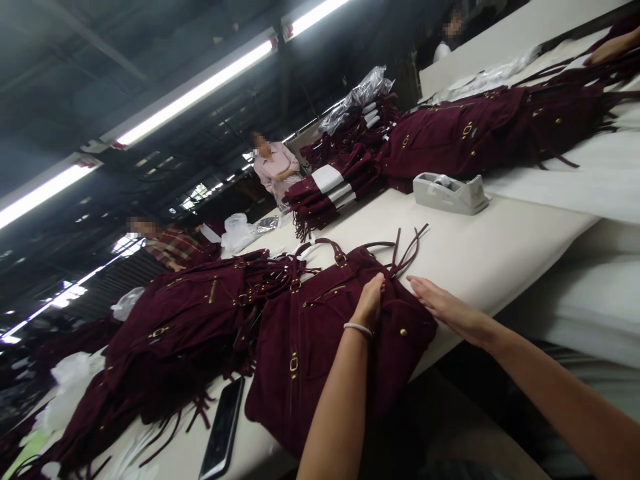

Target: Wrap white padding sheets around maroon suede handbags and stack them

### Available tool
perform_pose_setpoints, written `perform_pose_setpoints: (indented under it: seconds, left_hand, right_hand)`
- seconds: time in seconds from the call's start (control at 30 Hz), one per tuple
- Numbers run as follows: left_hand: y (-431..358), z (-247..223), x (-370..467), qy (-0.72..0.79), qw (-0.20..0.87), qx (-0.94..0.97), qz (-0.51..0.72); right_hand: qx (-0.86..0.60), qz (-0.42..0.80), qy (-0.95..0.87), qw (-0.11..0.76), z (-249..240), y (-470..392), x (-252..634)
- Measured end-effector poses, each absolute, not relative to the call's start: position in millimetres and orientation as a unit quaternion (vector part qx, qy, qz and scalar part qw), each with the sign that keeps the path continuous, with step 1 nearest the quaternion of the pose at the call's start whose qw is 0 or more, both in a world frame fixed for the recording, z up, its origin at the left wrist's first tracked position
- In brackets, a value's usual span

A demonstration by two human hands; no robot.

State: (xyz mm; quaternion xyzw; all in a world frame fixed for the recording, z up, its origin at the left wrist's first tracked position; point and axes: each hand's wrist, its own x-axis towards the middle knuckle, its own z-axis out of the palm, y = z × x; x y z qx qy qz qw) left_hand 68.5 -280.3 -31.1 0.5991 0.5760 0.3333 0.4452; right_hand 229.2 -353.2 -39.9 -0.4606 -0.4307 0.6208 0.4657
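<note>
A maroon bag [280, 340] with gold buckles, studs and two handles lies at the front edge of the white table [440, 247]. On its upper face, near the side panel, rests my left hand [371, 300], seen edge-on, with a white band at the wrist; its fingers look straight. My right hand [440, 303] is at the bag's right side, by the top corner and the thin tie cords [407, 253]. The right fingers are stretched out and hold nothing. Part of the bag's lower side is behind my left forearm.
A grey tape dispenser [450, 193] stands beyond my hands. More maroon bags [175, 320] lie left, with a phone [223, 427] near the edge. Stacked maroon bags [440, 140] line the back. Two people stand across the table, another sits farther back, and someone's hand shows top right.
</note>
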Motion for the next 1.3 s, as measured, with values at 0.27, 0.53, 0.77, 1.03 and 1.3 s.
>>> perform_pose_setpoints:
  seconds: [0.27,0.53,0.77,1.03,1.3]
  left_hand:
    - [-284.1,-48.0,79.7,0.609,0.348,0.620,0.352]
    - [-285.8,-49.6,105.7,0.668,0.185,0.641,0.330]
    - [-272.5,-52.4,112.3,0.709,0.104,0.617,0.325]
    - [-269.5,-55.6,111.3,0.716,0.070,0.619,0.314]
    - [-255.9,-57.5,105.9,0.731,0.069,0.599,0.321]
  right_hand:
    - [-0.568,0.328,-0.511,0.556,-57.5,-403.3,192.8]
    - [-0.617,0.275,-0.469,0.569,-94.0,-413.5,196.6]
    - [-0.631,0.134,-0.521,0.558,-70.4,-424.1,216.9]
    - [-0.636,0.208,-0.603,0.434,-47.2,-384.0,192.7]
    - [-0.641,0.204,-0.610,0.419,-69.7,-383.8,199.3]
